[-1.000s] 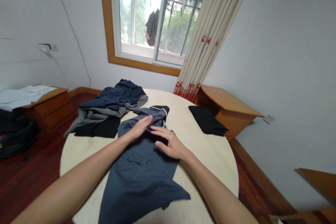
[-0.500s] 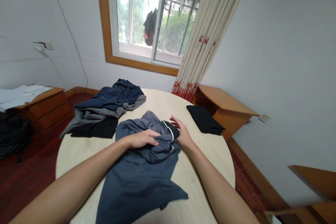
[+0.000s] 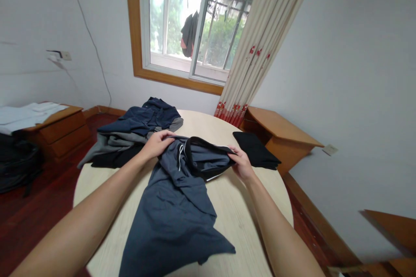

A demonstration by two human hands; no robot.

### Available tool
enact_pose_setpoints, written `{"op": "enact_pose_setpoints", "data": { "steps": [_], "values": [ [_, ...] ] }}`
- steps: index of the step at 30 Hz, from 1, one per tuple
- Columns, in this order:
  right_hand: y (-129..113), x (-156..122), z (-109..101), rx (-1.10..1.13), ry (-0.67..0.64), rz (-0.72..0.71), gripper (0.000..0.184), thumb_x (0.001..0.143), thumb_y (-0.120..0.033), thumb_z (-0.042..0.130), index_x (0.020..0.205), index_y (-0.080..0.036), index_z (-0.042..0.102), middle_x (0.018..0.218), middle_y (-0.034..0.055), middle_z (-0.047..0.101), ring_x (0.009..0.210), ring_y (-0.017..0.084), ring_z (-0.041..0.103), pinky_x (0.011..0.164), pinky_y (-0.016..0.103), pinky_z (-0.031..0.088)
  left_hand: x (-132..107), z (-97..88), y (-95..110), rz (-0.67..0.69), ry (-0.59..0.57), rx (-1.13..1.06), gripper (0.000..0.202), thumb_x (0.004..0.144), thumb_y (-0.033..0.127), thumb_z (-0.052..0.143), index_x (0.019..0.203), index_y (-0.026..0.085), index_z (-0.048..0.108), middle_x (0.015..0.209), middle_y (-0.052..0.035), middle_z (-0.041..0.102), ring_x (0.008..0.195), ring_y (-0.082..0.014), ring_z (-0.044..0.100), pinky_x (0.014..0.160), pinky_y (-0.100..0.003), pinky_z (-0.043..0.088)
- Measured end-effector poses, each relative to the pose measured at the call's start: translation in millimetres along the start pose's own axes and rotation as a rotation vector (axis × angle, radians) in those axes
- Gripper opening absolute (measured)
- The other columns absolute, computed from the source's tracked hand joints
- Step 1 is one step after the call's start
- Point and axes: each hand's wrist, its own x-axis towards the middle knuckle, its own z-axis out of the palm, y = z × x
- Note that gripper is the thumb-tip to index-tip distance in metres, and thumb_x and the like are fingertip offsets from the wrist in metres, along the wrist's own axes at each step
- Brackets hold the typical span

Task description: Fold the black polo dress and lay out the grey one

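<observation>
Dark grey drawstring pants (image 3: 169, 220) lie across the round table, their waist end lifted and their lower part running past the near edge of the picture. Their black waistband (image 3: 191, 160) gapes in a loop, and a white drawstring (image 3: 180, 156) hangs at its left side. Fingers closed, my left hand (image 3: 158, 143) grips the cloth at the upper left of the waist. On the right, my right hand (image 3: 241, 162) pinches the waistband's edge between thumb and fingers. How long the legs are is hidden by the folds.
A heap of navy, grey and black clothes (image 3: 136, 123) sits at the table's back left. Folded black cloth (image 3: 256, 149) lies near the right rim of the round table (image 3: 240, 216). Behind stand a wooden cabinet (image 3: 282, 125), a curtain (image 3: 256, 56) and a window.
The bunched waist has been spread into an open loop. My left hand moved up and left to the waist's corner; my right hand shifted right, now holding the waistband. The view turned slightly.
</observation>
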Motion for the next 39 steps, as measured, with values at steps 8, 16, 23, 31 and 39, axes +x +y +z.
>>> {"op": "enact_pose_setpoints", "data": {
  "steps": [8, 16, 23, 31, 39],
  "values": [
    [16.4, -4.4, -10.8, -0.053, -0.203, 0.111, 0.067, 0.069, -0.047, 0.080, 0.129, -0.023, 0.061, 0.120, 0.0103, 0.069, 0.107, 0.025, 0.065, 0.094, 0.042, 0.051, 1.0, -6.2, -31.5, 0.059, 0.136, 0.387, 0.030, 0.085, 0.037, 0.049, 0.094, 0.020, 0.073, 0.099, -0.0076, 0.075, 0.089, -0.0251, 0.066, 0.082, -0.034, 0.049],
    [30.1, -6.1, -1.6, -0.218, -0.364, 0.001, 0.076, 0.058, -0.018, 0.075, 0.132, -0.021, 0.059, 0.136, 0.0109, 0.061, 0.122, 0.027, 0.058, 0.101, 0.042, 0.047, 0.6, -4.1, -38.5, -0.002, 0.157, 0.401, 0.032, 0.085, 0.043, 0.050, 0.093, 0.020, 0.072, 0.091, -0.0068, 0.075, 0.080, -0.0233, 0.066, 0.072, -0.031, 0.048],
    [13.6, -7.5, 1.0, -0.327, -0.327, 0.017, 0.021, 0.068, -0.031, 0.073, 0.083, -0.017, 0.071, 0.085, 0.0057, 0.073, 0.081, 0.024, 0.067, 0.079, 0.039, 0.054, -2.4, 2.2, -36.4, 0.000, 0.130, 0.388, 0.033, 0.087, 0.044, 0.050, 0.093, 0.021, 0.072, 0.091, -0.0060, 0.075, 0.079, -0.0231, 0.067, 0.070, -0.030, 0.047],
    [-5.9, 4.8, -44.0, 0.111, 0.225, -0.029, 0.037, 0.069, -0.049, 0.075, 0.093, -0.023, 0.066, 0.086, 0.0032, 0.071, 0.074, 0.019, 0.064, 0.070, 0.033, 0.053, -10.3, 17.6, -19.0, 0.032, 0.023, 0.437, 0.030, 0.091, 0.040, 0.049, 0.086, 0.020, 0.070, 0.084, -0.0046, 0.072, 0.076, -0.0220, 0.065, 0.066, -0.030, 0.044],
    [40.1, 8.3, -34.4, -0.429, 0.034, -0.015, 0.043, 0.077, -0.056, 0.069, 0.095, -0.016, 0.066, 0.085, 0.0039, 0.066, 0.075, 0.018, 0.059, 0.070, 0.029, 0.048, -27.6, 46.6, 1.6, 0.336, -0.193, 0.463, 0.031, 0.089, 0.042, 0.061, 0.109, 0.020, 0.068, 0.109, -0.0090, 0.069, 0.103, -0.0260, 0.063, 0.090, -0.036, 0.049]
  ]
}}
